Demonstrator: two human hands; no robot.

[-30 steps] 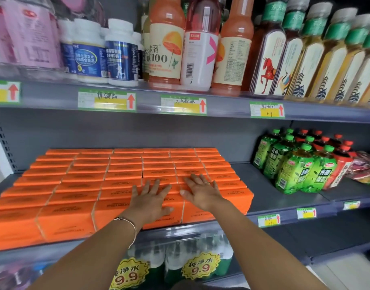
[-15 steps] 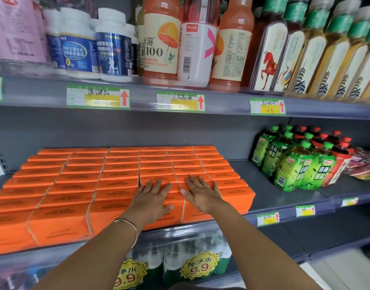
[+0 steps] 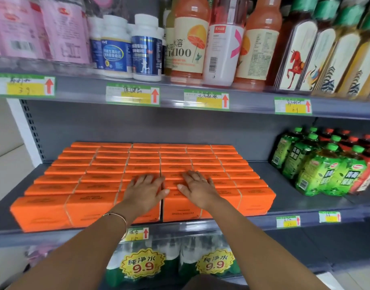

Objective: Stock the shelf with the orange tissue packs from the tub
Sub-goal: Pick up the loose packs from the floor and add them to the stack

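Several rows of orange tissue packs [image 3: 79, 181] stand side by side on the grey middle shelf [image 3: 284, 185], filling its left and centre. My left hand [image 3: 145, 188] lies flat with spread fingers on top of the front packs near the middle. My right hand [image 3: 197, 186] rests flat beside it on the packs just to the right, a ring on one finger. Both palms press down on the pack tops; neither hand grips anything. The tub is out of view.
Green tea bottles [image 3: 318, 170] and red-capped bottles [image 3: 366, 155] stand at the right of the same shelf. The upper shelf [image 3: 253, 101] carries jars, juice bottles and pink packs. Water multipacks [image 3: 175, 262] with 9.9 tags sit below. Bare shelf [image 3: 270, 176] lies between the packs and the bottles.
The view has shifted slightly, showing more of the shelf's left end. Both hands stay flat on the same front packs, with little movement.
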